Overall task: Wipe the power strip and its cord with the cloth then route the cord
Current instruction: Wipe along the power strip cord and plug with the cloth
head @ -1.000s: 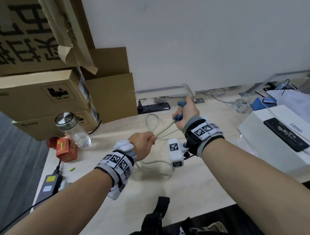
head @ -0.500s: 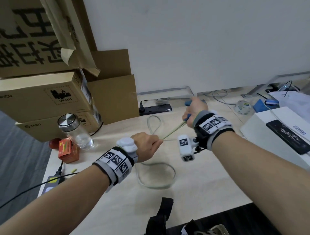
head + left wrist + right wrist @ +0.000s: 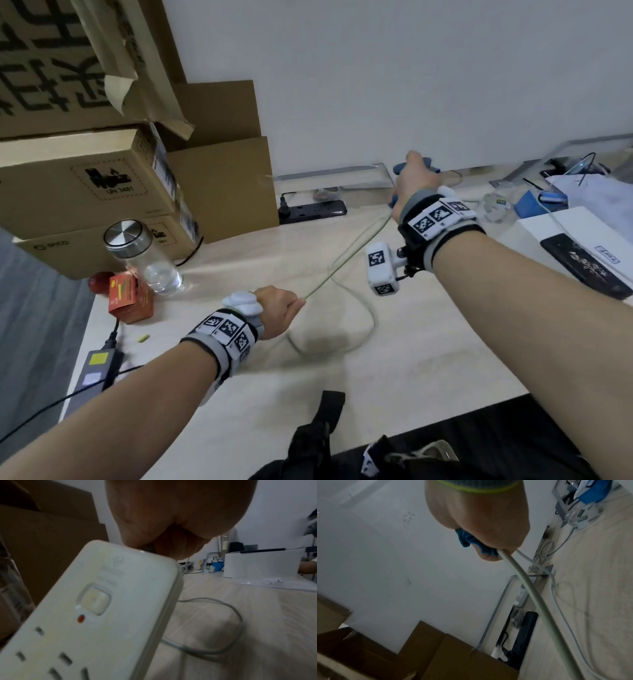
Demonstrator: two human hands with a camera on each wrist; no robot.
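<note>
My left hand (image 3: 281, 308) grips the pale cord (image 3: 346, 260) just where it leaves the white power strip (image 3: 96, 615), which hangs below that fist (image 3: 171, 520) with its switch and sockets showing. The cord runs taut up and right to my right hand (image 3: 411, 185), raised near the wall. That hand (image 3: 488, 534) clutches a blue cloth (image 3: 467, 540) wrapped round the cord (image 3: 539, 601). The rest of the cord lies in a slack loop (image 3: 363, 329) on the light wooden table (image 3: 428, 359).
A black power strip (image 3: 313, 209) lies along the wall. Cardboard boxes (image 3: 85, 185) are stacked at the left, with a glass bottle (image 3: 144, 260), a red carton (image 3: 128, 299) and a black adapter (image 3: 97, 370) before them. A white box (image 3: 565, 236) carrying a black phone sits right.
My right hand with the cloth has slid along the cord, up and to the right toward the wall. The taut stretch between my hands has grown longer. My left hand keeps its grip.
</note>
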